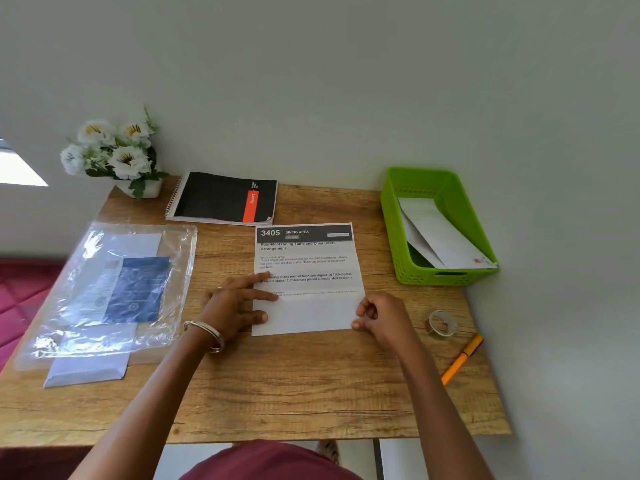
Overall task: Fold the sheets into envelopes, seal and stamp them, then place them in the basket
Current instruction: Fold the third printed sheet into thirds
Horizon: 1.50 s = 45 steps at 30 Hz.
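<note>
Sheet mid-fold left of basket; left hand flat, pressing; right hand pinching edge. Envelopes already inside basket. Sealing, stamping pending.

A wooden table with a pale grain stood pushed against a plain, pale grey-green wall. At nine o'clock, bright daylight fell through a window; below it lay a quilted maroon surface.
</note>
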Tool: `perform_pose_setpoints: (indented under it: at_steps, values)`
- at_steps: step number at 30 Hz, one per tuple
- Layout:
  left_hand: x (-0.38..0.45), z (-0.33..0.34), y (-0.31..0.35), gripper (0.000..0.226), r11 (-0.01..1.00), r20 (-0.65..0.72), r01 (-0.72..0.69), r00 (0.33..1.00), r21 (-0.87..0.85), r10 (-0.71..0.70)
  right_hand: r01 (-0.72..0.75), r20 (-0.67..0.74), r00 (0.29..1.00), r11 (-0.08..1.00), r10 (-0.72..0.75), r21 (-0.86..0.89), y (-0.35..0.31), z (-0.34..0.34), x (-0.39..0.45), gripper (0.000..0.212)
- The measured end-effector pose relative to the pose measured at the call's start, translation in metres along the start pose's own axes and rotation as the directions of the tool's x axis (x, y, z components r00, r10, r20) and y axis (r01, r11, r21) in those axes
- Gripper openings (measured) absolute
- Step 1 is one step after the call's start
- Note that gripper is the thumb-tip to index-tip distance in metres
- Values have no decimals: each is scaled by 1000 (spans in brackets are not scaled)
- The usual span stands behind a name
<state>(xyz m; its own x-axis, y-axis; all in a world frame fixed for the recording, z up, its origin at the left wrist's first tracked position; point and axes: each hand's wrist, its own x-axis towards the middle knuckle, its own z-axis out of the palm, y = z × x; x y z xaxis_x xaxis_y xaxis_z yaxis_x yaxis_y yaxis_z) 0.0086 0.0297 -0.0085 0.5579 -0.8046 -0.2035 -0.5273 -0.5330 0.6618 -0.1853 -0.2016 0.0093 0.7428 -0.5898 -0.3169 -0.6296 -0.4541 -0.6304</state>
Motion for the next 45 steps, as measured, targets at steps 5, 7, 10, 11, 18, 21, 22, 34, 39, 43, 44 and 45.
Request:
perform_pose_setpoints:
  at_steps: [5,7,10,11,18,21,22,34,39,43,44,45]
  values:
    - [7,-9,0,47,997,-44,48,998,-56,-50,-26,179,981,963,76,-268,-20,-5,6,22]
    - [9,-9,-1,48,997,-57,61,996,-38,-63,-31,241,963,942,118,-335,-26,-10,8,25]
    - [10,-7,-5,47,999,-79,45,996,-21,-46,-36,226,969,963,98,-266,-33,-17,19,30]
    - [10,-6,-6,48,999,-78,39,996,-17,-40,-31,160,985,979,64,-201,-36,-17,25,32]
    - [15,-4,-6,79,993,-67,102,992,-58,-106,40,-125,992,981,-16,192,-41,8,89,84]
    - [19,-5,-5,99,990,-42,135,990,-45,-137,16,-122,991,885,46,466,-38,9,103,75]
    - [21,-6,-4,105,990,-39,139,989,-23,-140,-3,-105,991,820,77,573,-40,7,105,76]
    - [39,-9,-6,134,976,9,217,976,-10,-217,91,-156,988,749,16,656,-15,-2,83,37]
    - [43,-8,-8,136,971,16,237,971,-3,-237,242,-215,964,862,-159,445,-2,2,79,44]
    - [39,-9,-8,106,982,35,183,982,53,-185,291,-187,949,931,-252,219,2,7,81,63]
    - [39,-9,-8,96,979,56,185,980,87,-190,292,-185,948,940,-260,175,2,7,80,63]
    - [39,-10,-8,88,975,73,186,978,119,-195,282,-181,949,952,-258,121,0,7,78,61]
